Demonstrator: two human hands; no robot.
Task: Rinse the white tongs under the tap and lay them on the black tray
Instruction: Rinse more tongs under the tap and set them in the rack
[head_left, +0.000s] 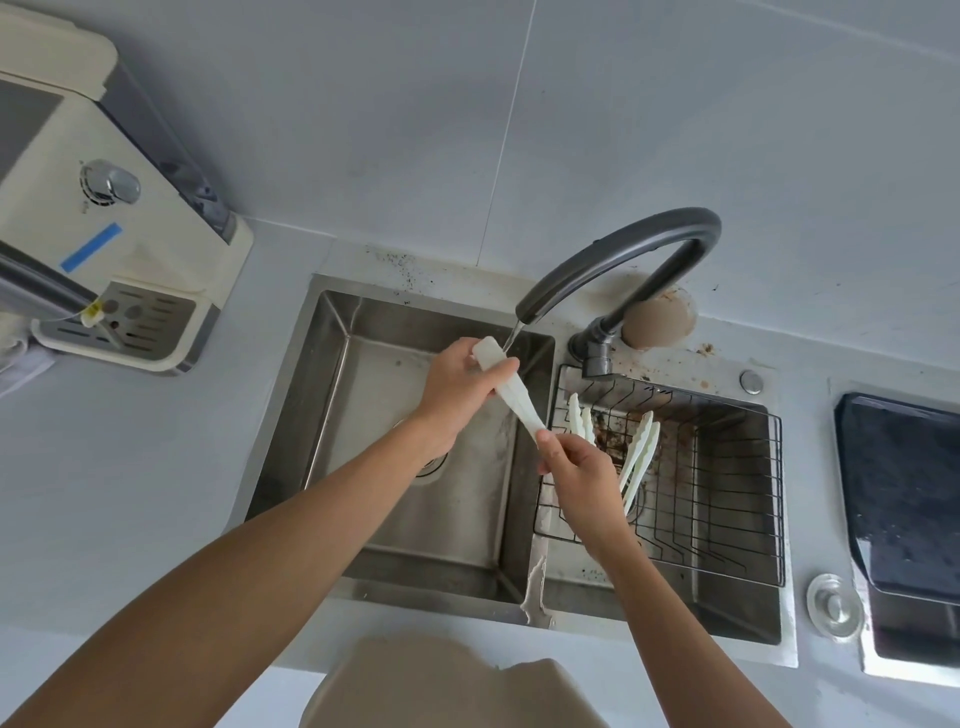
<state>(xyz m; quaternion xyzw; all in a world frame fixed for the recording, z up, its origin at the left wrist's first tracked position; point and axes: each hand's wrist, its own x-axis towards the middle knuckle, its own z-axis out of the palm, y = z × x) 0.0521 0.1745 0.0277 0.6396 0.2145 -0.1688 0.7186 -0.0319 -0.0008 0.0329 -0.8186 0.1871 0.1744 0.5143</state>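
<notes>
White tongs (511, 397): held at both ends, left hand (457, 387) closed round the upper end, right hand (579, 475) pinching the lower tip. Position: slanted over the left steel basin (363, 415), upper end just under the running stream from the dark curved tap (623, 249). Basin below is open. Right basin: black wire rack (727, 493) holding further white tongs (641, 457), rusty stains. Black tray (904, 493): far right on the pale grey counter (130, 467), well apart. Cream appliance (104, 234): far left.
</notes>
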